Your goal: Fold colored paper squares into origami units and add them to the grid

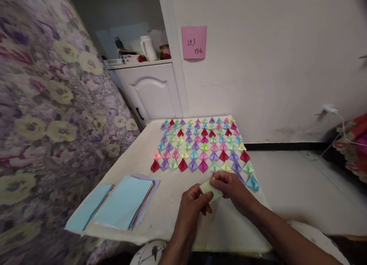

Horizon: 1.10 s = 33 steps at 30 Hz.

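A small pale yellow piece of paper [215, 194] is held between both hands above the front of the table. My left hand [194, 202] pinches its left side, thumb on top. At its upper right edge, my right hand [229, 185] grips it with thumb and fingers. Beyond the hands, rows of small folded paper pieces [203, 165] in red, purple, green, pink, blue and yellow cover the far part of the table. A blue folded piece [252, 183] lies by the right edge, near my right wrist.
Stacks of coloured paper sheets, a large one [126, 202] and a narrow one [91, 207], lie at the table's left front. A floral curtain [63, 116] hangs on the left. Behind stand a white cabinet [149, 87] and a wall bearing a pink note [194, 42].
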Motion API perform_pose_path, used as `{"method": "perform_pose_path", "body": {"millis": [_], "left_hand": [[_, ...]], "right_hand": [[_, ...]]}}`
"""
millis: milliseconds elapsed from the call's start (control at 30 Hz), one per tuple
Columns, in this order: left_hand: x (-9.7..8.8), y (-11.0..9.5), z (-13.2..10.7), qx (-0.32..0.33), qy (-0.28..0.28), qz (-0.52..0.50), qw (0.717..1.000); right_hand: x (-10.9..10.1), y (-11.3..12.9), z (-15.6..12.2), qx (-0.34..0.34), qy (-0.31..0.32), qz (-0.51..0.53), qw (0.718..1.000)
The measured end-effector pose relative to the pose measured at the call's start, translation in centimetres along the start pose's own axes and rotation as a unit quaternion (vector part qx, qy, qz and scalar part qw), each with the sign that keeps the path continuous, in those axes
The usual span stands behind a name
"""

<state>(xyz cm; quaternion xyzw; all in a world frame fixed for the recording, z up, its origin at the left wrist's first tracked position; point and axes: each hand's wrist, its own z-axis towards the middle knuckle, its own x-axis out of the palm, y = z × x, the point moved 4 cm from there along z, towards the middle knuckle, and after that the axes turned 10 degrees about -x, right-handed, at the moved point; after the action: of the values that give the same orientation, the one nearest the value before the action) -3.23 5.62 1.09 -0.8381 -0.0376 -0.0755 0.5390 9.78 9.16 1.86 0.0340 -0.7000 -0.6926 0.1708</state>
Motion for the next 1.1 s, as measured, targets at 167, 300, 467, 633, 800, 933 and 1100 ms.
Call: {"method": "perform_pose_path", "body": {"millis": [167, 300, 467, 633, 800, 933, 1100], "left_hand": [[-0.2, -0.2, 0.0, 0.007, 0.008, 0.012, 1.0], [-0.4, -0.4, -0.1, 0.026, -0.008, 0.026, 0.999], [-0.2, -0.8, -0.3, 0.061, -0.009, 0.011, 0.998], [-0.1, -1.4, -0.5, 0.087, -0.023, -0.021, 0.996], [-0.2, -1.5, -0.5, 0.069, -0.006, 0.006, 0.998], [-0.4, -1.6, -0.5, 0.052, -0.005, 0.006, 0.999], [-0.4, -1.9, -0.7, 0.042, 0.002, 0.008, 0.999]], "right_hand": [[0.3, -0.5, -0.2, 0.063, 0.022, 0.091, 0.994], [0.5, -0.9, -0.2, 0.1, 0.033, 0.157, 0.982], [0.4, -1.4, -0.1, 0.129, 0.044, 0.192, 0.972], [0.4, -1.7, -0.1, 0.134, 0.043, 0.192, 0.971], [0.7, -1.7, -0.3, 0.146, 0.045, 0.191, 0.97], [1.0, -1.5, -0.5, 0.158, 0.061, 0.206, 0.964], [1.5, -1.4, -0.6, 0.163, 0.084, 0.21, 0.96]]}}
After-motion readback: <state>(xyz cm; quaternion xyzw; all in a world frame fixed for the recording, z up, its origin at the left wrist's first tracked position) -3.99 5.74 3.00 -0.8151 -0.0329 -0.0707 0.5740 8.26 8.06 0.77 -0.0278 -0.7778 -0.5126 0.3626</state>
